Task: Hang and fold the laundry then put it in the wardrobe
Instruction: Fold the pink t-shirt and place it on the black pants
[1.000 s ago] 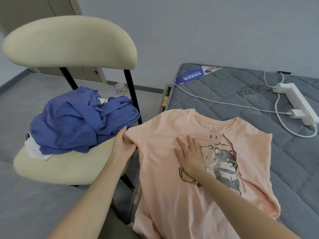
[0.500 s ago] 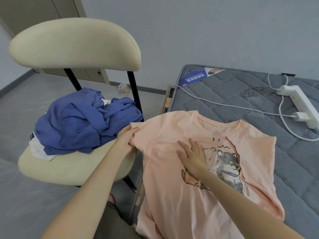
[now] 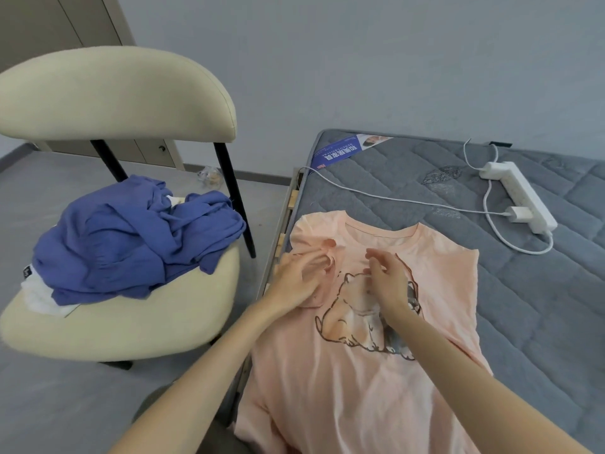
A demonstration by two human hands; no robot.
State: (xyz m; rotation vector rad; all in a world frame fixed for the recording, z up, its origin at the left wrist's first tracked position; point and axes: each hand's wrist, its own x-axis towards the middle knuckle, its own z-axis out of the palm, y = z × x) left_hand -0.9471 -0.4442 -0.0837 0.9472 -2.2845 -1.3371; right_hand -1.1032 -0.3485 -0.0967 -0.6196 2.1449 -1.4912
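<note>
Though half-curled, left grip (image 3: pixel 298 279) round sleeve (image 3: pixel 328 243).

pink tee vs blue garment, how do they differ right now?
The tee lies spread on the mattress; the blue garment is heaped on the chair. The tee has an animal print; the blue garment looks plain. The left hand grips the tee's sleeve; no hand touches the blue garment. Neither is folded yet.
</note>
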